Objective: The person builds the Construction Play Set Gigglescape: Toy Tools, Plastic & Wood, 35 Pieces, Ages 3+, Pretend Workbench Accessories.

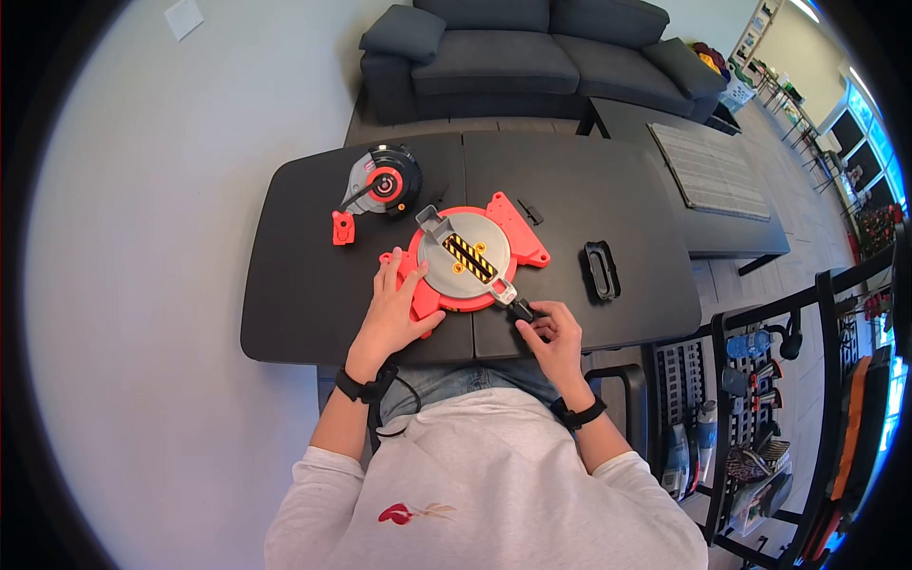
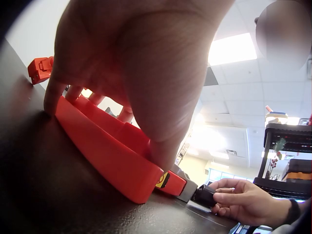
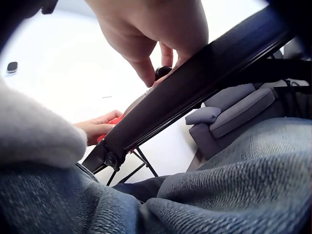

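A toy miter saw base lies on the black table, with red wings [image 1: 516, 231] and a grey round turntable [image 1: 439, 263] that has a yellow-and-black striped slot [image 1: 470, 258]. My left hand [image 1: 389, 312] holds the base's left wing [image 2: 105, 151], fingers spread over it and thumb at its near end. At the front of the turntable's arm, my right hand [image 1: 554, 342] pinches a black knob [image 1: 520, 310] between thumb and fingers. The knob [image 2: 204, 195] meets the arm's grey end in the left wrist view. In the right wrist view, fingers partly hide the knob [image 3: 163, 72].
The grey-and-black saw head [image 1: 387, 180] with a red piece [image 1: 343, 228] lies at the table's back left. A black oval frame [image 1: 600, 272] lies to the right, and a small black part [image 1: 530, 211] behind the base. A black shelf rack [image 1: 727, 380] stands at right.
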